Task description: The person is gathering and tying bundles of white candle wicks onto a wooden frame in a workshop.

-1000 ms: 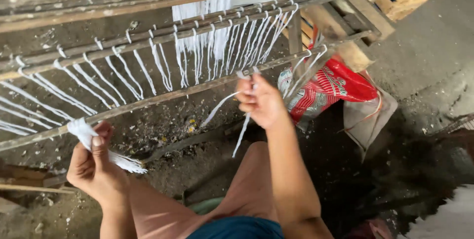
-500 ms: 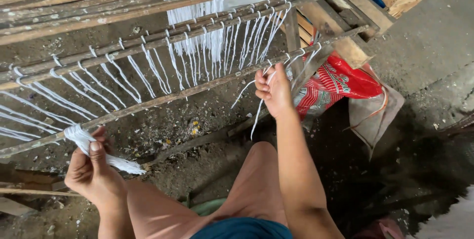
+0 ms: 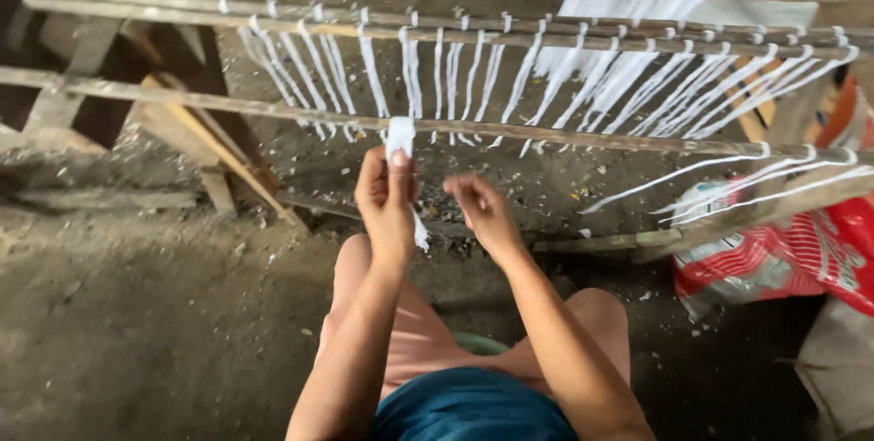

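Item: white cord bundle (image 3: 401, 139), clamped in my left hand (image 3: 386, 200), fingers together on it, held at the near wooden rail (image 3: 228, 106). Right hand (image 3: 482, 209): just beside, fingers loosely curled, holding nothing that I can see. Looped white strands (image 3: 473, 68): many already strung between the far rail (image 3: 137, 13) and the near one. I judge the stringing well advanced; the bundle's cords are left to place. Also present: red-and-white sack (image 3: 792, 254), dirt floor (image 3: 137, 314).
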